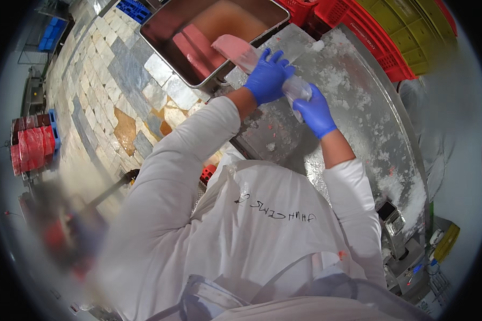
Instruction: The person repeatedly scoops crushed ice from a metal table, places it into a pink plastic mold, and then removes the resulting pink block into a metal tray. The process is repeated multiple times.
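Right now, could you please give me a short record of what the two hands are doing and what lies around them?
left hand: blue glove, gripping the clear plastic bag near its open end
right hand: blue glove, holding the bag's lower end
pink block: half out of the bag, above the tray's edge
metal tray: holds brownish liquid and another pink block
steel table: scattered with white ice or frost
red crates: beyond the table
floor: stone tiles, wet patch
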`<state>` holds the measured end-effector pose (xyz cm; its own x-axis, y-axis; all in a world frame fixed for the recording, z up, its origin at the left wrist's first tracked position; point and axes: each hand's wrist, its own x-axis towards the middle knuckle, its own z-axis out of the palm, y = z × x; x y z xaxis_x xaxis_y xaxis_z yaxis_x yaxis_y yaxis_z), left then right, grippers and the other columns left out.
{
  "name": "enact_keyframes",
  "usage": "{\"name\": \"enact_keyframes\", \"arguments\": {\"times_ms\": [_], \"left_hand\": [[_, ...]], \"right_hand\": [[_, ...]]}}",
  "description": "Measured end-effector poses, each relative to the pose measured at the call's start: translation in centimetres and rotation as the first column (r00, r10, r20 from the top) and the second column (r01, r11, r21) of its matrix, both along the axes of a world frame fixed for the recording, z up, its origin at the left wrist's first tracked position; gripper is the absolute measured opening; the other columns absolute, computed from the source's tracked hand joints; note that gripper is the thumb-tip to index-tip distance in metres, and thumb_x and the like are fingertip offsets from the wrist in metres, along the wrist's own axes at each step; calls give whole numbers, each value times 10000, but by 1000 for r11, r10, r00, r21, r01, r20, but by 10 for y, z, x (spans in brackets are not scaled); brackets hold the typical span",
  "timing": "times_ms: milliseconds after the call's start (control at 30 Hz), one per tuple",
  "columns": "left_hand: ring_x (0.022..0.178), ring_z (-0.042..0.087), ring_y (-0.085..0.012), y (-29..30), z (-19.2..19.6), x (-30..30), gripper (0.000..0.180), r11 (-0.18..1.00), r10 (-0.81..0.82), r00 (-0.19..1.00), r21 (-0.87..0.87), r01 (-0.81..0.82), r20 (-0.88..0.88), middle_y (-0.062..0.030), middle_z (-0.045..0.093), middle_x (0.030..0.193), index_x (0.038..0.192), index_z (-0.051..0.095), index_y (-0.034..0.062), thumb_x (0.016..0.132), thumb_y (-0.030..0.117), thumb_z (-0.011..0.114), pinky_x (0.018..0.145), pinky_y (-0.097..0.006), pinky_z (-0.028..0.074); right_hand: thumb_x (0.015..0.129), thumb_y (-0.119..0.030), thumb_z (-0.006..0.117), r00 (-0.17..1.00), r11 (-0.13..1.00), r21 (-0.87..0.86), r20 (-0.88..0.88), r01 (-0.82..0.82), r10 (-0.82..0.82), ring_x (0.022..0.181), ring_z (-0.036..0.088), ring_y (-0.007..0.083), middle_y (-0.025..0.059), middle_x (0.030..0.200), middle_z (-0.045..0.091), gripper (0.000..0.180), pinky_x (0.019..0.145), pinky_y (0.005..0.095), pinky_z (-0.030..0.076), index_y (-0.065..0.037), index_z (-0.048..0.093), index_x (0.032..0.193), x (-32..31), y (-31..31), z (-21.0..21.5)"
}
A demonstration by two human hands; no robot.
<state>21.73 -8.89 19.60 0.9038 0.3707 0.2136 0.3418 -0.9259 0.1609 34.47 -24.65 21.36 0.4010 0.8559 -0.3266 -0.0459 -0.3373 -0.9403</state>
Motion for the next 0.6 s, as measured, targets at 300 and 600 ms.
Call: {"name": "enact_keyframes", "arguments": {"times_ms": [300, 600], "left_hand": [[1222, 630, -275, -34, -47, -2, 449, 984, -125, 984, -142, 107, -125, -80, 703, 1210, 1244, 684, 205, 799, 242, 739, 1200, -528, 327], [1004, 704, -293, -4, -33, -18, 221, 986, -161, 977, -68, 153, -142, -72, 735, 1016, 1083, 712, 203, 865, 223, 681, 992, -444, 484]], "right_hand": [[735, -127, 735, 935, 996, -30, 346, 89, -73, 859, 602, 180, 85, 1002, 593, 403, 782, 328, 522, -34, 574, 1092, -6, -107, -9], [791, -101, 757, 834, 972, 214, 516, 96, -196, 767, 540, 124, 21, 963, 535, 470, 642, 297, 495, -69, 545, 1209, -26, -124, 18]]}}
